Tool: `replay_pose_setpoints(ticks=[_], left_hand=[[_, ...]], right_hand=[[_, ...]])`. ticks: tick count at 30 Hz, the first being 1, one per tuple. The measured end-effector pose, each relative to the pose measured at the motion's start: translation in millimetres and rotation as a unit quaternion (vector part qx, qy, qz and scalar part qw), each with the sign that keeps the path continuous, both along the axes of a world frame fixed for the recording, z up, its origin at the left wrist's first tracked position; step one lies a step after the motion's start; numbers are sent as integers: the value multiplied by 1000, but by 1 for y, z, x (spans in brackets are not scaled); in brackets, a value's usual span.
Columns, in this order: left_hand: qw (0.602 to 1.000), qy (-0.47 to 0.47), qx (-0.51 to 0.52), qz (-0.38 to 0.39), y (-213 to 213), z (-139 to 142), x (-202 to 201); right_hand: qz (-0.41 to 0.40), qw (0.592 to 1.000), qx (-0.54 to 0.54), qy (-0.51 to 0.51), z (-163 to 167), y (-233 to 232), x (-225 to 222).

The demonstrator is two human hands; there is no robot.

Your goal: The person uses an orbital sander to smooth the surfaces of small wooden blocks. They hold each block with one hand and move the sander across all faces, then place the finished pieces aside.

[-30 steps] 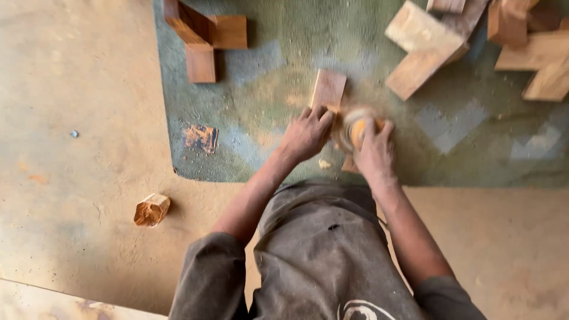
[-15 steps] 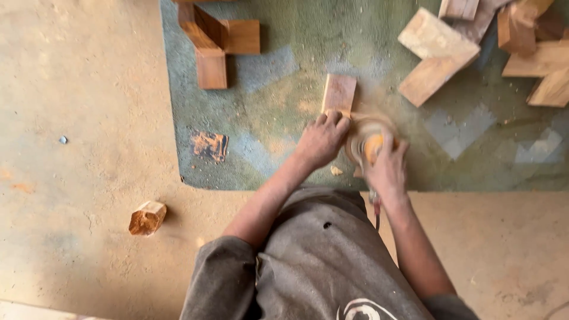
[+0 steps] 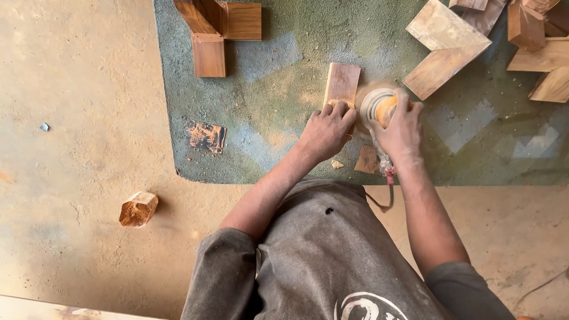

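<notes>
- The left hand [image 3: 326,131] lies flat on the near end of the block [image 3: 342,85], fingers spread and pressing down, closed round nothing.
- The right hand [image 3: 400,131] is wrapped tight over the sander [image 3: 379,106]; its round pad is blurred and sits against the block's right edge.
- The block lies on the green mat [image 3: 284,112], near its middle, just ahead of the person's knees.
- Its long axis runs away from the person, tipped slightly to the right; the far end points at the mat's top edge.
- Risk, as I judge it: the left fingertips sit just beside the pad, so a skid of the sander could graze them.
- The block is held by palm pressure alone; a sideways push from the pad could turn or shoot it out.
- The cord [image 3: 379,198] trails by the lap and could snag.
- Joined wood pieces [image 3: 216,29] and a scrap [image 3: 205,136] lie well apart.
</notes>
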State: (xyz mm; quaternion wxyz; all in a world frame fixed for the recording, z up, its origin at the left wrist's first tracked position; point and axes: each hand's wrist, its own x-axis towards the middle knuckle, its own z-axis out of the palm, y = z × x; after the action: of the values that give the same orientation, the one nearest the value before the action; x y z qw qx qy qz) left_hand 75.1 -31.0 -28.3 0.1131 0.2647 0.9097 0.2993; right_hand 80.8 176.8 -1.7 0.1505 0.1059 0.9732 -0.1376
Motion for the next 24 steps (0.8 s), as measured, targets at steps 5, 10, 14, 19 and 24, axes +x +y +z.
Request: replay_pose_setpoints(ticks=[5,10,14,19,24], left_hand=[[999,33,21,15,-4,5,0],[998,38,33,28,-4,4,-2],[997,47,44,39,-5,2,0],[995,62,62,48,-5,2,5],[994,62,67,52,-4,1,5]], right_hand=[[-9,999,9,39,1,-14,-13],[-10,1000,25,-1,3,-16,2],[-2,1000,16,-20,4,-11,27],[19,1000,16,-19,-1,-5,64],[2,998,11,-56,2,11,71]])
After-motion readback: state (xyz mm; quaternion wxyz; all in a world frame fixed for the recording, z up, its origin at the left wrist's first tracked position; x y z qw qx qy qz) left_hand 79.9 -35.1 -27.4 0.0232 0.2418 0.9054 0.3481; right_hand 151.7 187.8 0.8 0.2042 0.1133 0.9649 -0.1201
